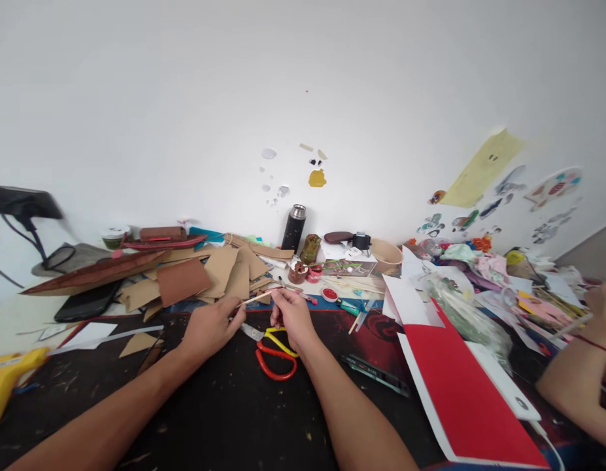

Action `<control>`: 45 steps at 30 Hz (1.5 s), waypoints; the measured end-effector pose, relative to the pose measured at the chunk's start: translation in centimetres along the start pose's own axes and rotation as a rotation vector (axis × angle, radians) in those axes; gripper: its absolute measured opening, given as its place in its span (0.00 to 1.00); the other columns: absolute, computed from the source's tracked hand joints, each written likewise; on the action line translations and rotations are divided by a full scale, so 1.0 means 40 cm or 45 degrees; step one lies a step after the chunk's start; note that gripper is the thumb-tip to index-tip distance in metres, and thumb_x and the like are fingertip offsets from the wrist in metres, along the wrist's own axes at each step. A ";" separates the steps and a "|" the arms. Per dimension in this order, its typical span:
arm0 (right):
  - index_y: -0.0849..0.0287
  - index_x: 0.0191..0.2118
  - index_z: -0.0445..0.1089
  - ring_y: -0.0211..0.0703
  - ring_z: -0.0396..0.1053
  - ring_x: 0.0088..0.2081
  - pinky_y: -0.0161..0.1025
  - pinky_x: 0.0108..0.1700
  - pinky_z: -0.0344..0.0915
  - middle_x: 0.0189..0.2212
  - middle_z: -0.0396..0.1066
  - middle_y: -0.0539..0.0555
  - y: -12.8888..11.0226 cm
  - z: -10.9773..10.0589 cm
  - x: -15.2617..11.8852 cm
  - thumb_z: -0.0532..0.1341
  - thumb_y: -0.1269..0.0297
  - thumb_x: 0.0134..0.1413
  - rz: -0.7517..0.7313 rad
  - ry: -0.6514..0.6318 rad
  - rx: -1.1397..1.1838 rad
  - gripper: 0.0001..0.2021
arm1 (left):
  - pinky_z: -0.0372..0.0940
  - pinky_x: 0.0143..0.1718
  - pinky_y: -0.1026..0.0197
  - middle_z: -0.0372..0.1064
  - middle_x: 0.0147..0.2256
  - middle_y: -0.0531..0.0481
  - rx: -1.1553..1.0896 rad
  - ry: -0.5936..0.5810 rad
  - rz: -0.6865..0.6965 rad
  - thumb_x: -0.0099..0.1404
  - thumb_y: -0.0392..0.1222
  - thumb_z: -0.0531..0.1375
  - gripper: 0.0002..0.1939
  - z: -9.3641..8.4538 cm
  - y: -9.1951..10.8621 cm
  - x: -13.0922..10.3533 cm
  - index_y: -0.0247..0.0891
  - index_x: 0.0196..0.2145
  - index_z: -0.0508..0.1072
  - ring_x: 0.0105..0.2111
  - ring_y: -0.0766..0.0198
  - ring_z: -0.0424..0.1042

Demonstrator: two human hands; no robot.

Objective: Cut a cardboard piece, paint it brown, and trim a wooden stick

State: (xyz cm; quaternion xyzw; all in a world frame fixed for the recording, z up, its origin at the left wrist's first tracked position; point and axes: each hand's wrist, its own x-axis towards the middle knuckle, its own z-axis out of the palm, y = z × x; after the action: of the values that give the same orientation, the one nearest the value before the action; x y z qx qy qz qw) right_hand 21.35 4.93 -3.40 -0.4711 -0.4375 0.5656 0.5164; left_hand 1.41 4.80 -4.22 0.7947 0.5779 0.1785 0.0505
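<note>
A thin pale wooden stick [256,298] spans the gap between my two hands above the dark mat. My left hand [212,325] is closed with the stick's left end at its fingertips. At the other end, my right hand [293,319] pinches the stick between thumb and fingers. Scissors [276,364] with one red and one yellow handle loop lie on the mat below, partly covered by my right hand. Just beyond my hands are brown cardboard pieces [227,271] and small open paint pots [314,273].
A yellow glue gun [13,379] lies at far left. Right of my arm are a utility knife [376,375] and red card [464,392]. A black flask [293,229] stands by the wall. Another person's arm [580,376] rests at far right, near piled scraps.
</note>
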 end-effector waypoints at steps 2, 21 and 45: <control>0.59 0.37 0.74 0.34 0.61 0.15 0.30 0.18 0.52 0.14 0.63 0.42 0.003 -0.007 0.006 0.67 0.43 0.52 -0.024 -0.005 -0.041 0.21 | 0.57 0.33 0.58 0.81 0.37 0.43 0.007 -0.013 0.006 0.76 0.48 0.47 0.20 -0.003 0.003 0.001 0.41 0.40 0.77 0.36 0.54 0.80; 0.58 0.36 0.74 0.36 0.62 0.15 0.31 0.17 0.53 0.13 0.62 0.42 0.027 -0.030 0.028 0.65 0.41 0.55 -0.060 -0.041 -0.151 0.22 | 0.58 0.33 0.58 0.82 0.39 0.41 0.048 -0.074 0.010 0.76 0.47 0.48 0.20 -0.009 0.011 0.002 0.39 0.42 0.79 0.37 0.52 0.80; 0.56 0.43 0.79 0.43 0.71 0.24 0.37 0.30 0.65 0.22 0.73 0.48 -0.039 -0.055 -0.056 0.64 0.50 0.64 -0.277 -0.052 -0.703 0.15 | 0.62 0.36 0.56 0.83 0.39 0.40 -0.199 0.025 -0.052 0.73 0.51 0.48 0.20 -0.010 -0.001 0.007 0.42 0.36 0.78 0.39 0.49 0.80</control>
State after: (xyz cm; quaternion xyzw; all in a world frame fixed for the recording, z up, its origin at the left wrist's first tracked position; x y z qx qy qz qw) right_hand 23.82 2.87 -2.07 -0.5325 -0.6332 0.3758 0.4174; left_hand 1.32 5.02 -3.79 0.7746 0.5789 0.2296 0.1104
